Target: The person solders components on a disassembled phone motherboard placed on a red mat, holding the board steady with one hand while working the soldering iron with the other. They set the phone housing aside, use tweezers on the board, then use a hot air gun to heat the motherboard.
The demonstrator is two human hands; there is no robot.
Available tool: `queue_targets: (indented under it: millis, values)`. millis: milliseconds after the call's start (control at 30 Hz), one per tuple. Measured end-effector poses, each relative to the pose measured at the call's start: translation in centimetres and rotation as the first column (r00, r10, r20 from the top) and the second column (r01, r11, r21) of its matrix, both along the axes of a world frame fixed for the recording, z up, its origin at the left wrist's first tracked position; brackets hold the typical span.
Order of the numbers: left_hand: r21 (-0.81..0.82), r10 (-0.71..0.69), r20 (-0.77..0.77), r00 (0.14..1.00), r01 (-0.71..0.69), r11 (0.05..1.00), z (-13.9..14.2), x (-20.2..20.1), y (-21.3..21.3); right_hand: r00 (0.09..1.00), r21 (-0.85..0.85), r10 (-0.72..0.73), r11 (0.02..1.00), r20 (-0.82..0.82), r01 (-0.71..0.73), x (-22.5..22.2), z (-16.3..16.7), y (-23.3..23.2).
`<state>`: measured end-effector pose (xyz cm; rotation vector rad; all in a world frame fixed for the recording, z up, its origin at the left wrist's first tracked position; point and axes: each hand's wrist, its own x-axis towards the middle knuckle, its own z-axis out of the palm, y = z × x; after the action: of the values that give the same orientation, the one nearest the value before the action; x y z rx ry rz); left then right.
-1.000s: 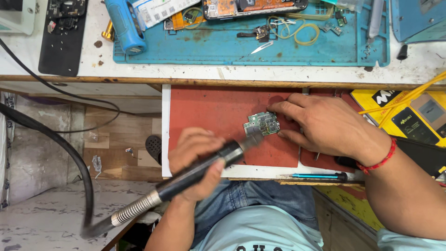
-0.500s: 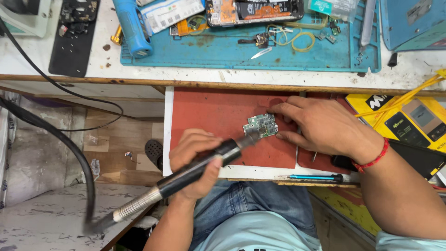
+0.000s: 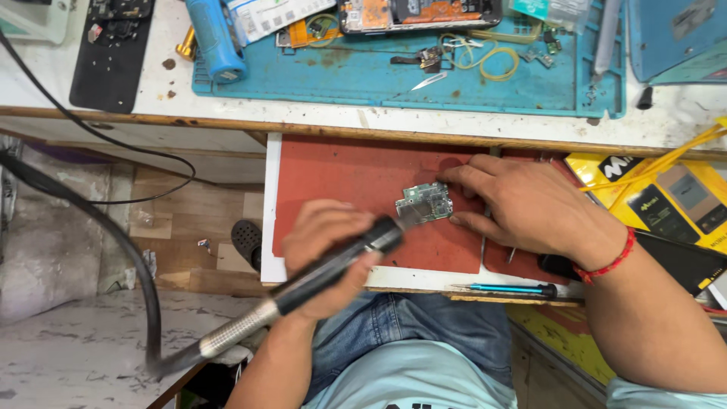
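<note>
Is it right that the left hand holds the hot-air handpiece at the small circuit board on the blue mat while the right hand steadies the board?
Not quite. In the head view the circuit board lies on the red mat, not a blue one. The left hand does hold the hot-air handpiece at it, and the right hand steadies it.

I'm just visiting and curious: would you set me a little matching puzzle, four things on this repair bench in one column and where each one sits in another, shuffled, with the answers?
Things:
1. hot-air wand
2. circuit board
3. blue-handled screwdriver
4. red thread bracelet

Places:
A. around the right wrist
B. gripped in the left hand
C. along the near edge of the pull-out shelf
D. on the red mat, steadied by the right hand

Pairs: 1-B, 2-D, 3-C, 4-A
</note>
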<state>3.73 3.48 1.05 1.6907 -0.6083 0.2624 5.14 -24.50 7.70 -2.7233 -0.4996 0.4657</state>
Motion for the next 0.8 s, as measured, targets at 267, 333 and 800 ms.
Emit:
queue_targets:
  millis: [267,333,800]
  values:
    - [0.0,-0.077,0.008,0.997,0.077,0.997,-0.08,-0.05,0.31,1.0,-0.014,0.001,1.0,-0.007,-0.002,0.14,0.26,0.27]
    - [-0.017,-0.015,-0.026,1.0,0.014,1.0,-0.17,0.07,0.27,0.999,-0.023,-0.007,1.0,-0.045,0.006,0.12,0.19,0.27]
    - [-0.039,-0.035,-0.022,0.999,0.034,0.999,-0.26,-0.15,0.73,1.0,-0.079,-0.022,0.997,-0.022,0.021,0.15,0.55,0.9]
